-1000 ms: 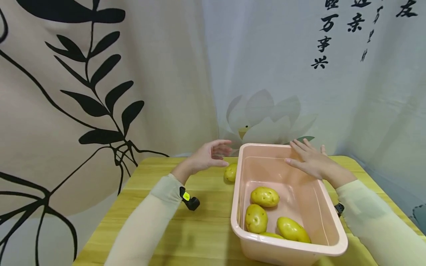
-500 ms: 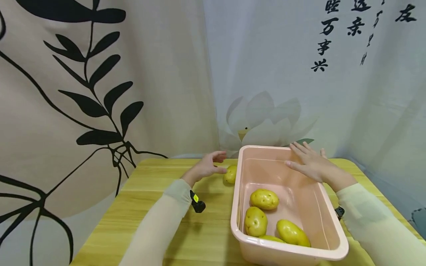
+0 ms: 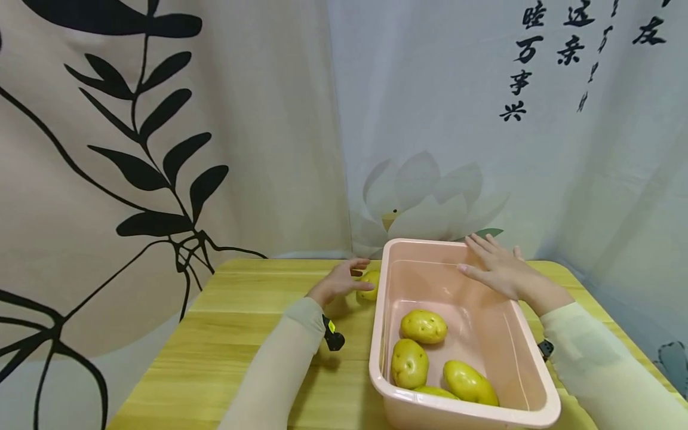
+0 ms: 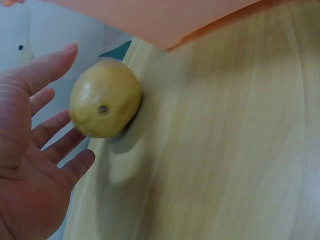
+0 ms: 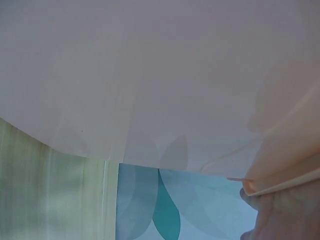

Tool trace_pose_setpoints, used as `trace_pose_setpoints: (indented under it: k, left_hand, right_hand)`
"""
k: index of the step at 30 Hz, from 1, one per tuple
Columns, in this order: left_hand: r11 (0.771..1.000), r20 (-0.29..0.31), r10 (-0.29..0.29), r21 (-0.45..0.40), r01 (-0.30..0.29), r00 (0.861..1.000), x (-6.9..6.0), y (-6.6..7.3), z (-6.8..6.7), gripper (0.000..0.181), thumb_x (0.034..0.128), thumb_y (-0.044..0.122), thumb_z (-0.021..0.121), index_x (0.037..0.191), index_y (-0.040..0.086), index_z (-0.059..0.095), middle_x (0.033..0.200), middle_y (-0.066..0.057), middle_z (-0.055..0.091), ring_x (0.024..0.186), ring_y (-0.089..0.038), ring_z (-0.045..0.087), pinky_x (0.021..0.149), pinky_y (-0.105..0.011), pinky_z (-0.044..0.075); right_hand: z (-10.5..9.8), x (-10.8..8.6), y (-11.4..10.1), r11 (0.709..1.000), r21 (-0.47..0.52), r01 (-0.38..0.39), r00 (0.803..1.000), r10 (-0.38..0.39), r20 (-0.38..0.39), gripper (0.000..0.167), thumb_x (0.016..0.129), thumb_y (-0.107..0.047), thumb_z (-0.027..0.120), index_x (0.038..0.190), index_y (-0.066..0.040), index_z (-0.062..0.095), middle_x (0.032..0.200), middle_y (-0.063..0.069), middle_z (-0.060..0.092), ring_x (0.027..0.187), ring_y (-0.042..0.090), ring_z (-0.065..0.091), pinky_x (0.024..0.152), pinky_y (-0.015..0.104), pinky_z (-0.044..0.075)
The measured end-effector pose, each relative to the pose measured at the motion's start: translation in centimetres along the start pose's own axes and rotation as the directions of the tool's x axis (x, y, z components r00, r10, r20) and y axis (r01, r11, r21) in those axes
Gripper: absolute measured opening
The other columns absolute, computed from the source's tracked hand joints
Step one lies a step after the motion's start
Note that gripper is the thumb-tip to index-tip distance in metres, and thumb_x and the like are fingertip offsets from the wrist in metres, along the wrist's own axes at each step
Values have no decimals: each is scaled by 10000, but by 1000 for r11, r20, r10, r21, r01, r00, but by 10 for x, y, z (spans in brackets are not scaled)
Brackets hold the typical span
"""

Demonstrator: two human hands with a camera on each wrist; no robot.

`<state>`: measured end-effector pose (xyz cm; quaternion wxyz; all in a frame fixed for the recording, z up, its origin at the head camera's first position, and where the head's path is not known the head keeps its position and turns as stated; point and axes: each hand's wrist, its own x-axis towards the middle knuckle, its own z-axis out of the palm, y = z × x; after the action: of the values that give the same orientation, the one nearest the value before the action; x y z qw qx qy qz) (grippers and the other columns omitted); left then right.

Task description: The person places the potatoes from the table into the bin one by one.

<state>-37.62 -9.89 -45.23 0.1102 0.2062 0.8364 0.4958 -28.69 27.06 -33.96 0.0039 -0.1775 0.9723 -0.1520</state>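
On the table, just left of the pink plastic basin [image 3: 424, 272], lies a yellow potato [image 4: 106, 97]. My left hand [image 3: 340, 283] is beside that potato, thumb and fingers spread around its near side. In the left wrist view a gap shows between thumb and potato; whether the fingertips touch it I cannot tell. My right hand [image 3: 500, 273] rests on the basin's far right rim with fingers straight, partly over the inside. Within the basin are several potatoes, among them an upper one [image 3: 423, 326], a left one [image 3: 409, 364] and a right one [image 3: 470, 383]. Another is partly hidden by the front rim.
The wooden table [image 3: 242, 334] extends to the left of the basin. A curtain [image 3: 269, 119] with printed leaves and characters hangs right behind the table's far edge. The basin's outer wall [image 5: 125, 90] fills most of the right wrist view.
My left hand has moved down and to the right, closer to the potato outside the basin. My right hand stays on the rim. The head view has shifted slightly.
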Motion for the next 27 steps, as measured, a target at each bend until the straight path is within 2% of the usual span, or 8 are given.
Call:
trace_pose_setpoints:
  k: [5, 12, 17, 23, 27]
  left_hand:
    - [999, -44, 23, -22, -24, 999, 6, -8, 13, 684, 851, 263, 748, 1420, 39, 442, 1407, -145, 478, 1259, -316, 461, 1034, -423, 394]
    - [1000, -123, -8, -25, 5, 992, 10, -15, 26, 695, 863, 312, 729, 1444, 77, 429, 1404, -145, 490, 1254, -329, 465, 1019, -422, 410]
    - [1000, -159, -3, -31, -2, 987, 12, -18, 29, 718, 850, 304, 744, 1444, 58, 426, 1396, -168, 495, 1254, -345, 460, 1028, -443, 397]
    - [999, -176, -21, -41, 14, 984, 11, -20, 32, 696, 857, 279, 739, 1427, 17, 436, 1432, -120, 472, 1335, -281, 401, 1095, -402, 321]
    - [1000, -189, -17, -24, 12, 982, 11, -21, 33, 661, 861, 251, 735, 1408, 2, 459, 1421, -123, 485, 1327, -281, 409, 1083, -407, 339]
  right_hand:
    - [0, 1, 0, 1000, 4, -1, 1000, 2, -5, 836, 943, -635, 401, 1545, -104, 167, 1590, 178, 95, 1436, 428, -5, 992, 748, -83]
    - [1, 1, 1, 1000, 10, -6, 1000, 6, -6, 829, 947, -629, 400, 1544, -102, 170, 1591, 174, 94, 1438, 420, -9, 999, 742, -84]
    - [2, 1, 0, 1000, 13, -2, 1000, 3, -8, 823, 953, -618, 400, 1543, -95, 165, 1590, 181, 92, 1438, 421, -5, 1006, 738, -70]
    - [1, 0, -1, 1000, 11, -1, 1000, 1, -8, 825, 953, -618, 400, 1543, -92, 164, 1586, 191, 102, 1437, 425, 3, 1011, 739, -40]
    - [2, 0, 0, 1000, 6, -4, 1000, 4, -8, 830, 951, -622, 398, 1542, -89, 164, 1583, 199, 111, 1435, 429, 13, 1017, 739, -8]
